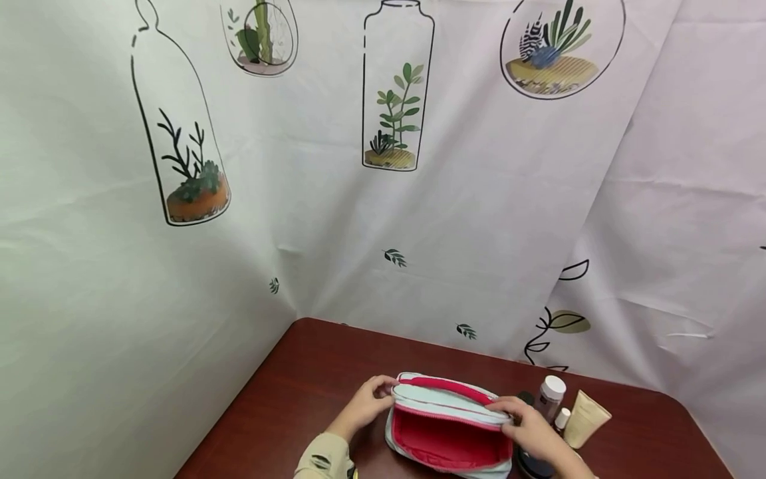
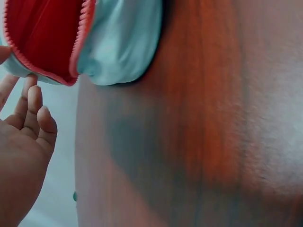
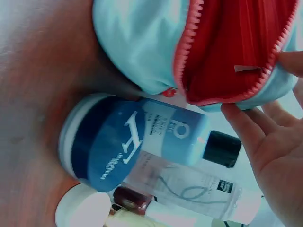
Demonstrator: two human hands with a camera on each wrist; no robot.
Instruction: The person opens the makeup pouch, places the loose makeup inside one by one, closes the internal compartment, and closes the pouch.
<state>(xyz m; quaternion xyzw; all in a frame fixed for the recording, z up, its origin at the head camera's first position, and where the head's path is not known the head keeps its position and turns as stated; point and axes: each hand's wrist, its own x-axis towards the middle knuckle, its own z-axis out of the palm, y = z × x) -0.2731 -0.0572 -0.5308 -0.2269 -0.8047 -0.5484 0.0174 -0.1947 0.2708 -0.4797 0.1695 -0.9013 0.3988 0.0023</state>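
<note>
Now, from my distant seat, I look over the reddish-brown wooden table (image 1: 311, 376) from left to right. First, the person's left hand (image 1: 365, 404) pinches the upper left corner of a soft, pale blue fabric bag (image 1: 449, 436) with red lining. This bag rests near the table's front, its red-toothed zipper parted. The right hand (image 1: 532, 429) pinches the rim at the opposite end, with thumb and fingers. Just beside that end I find a round dark-blue jar (image 3: 106, 142), a translucent bottle with white cap (image 3: 194, 189) and, furthest right, a cream-coloured tube (image 1: 586, 422). In my judgement, the right wrist is the main danger: swinging outward, it could topple the bottle. Also, if one hand loosens, the soft rim may sag and narrow the mouth.
</note>
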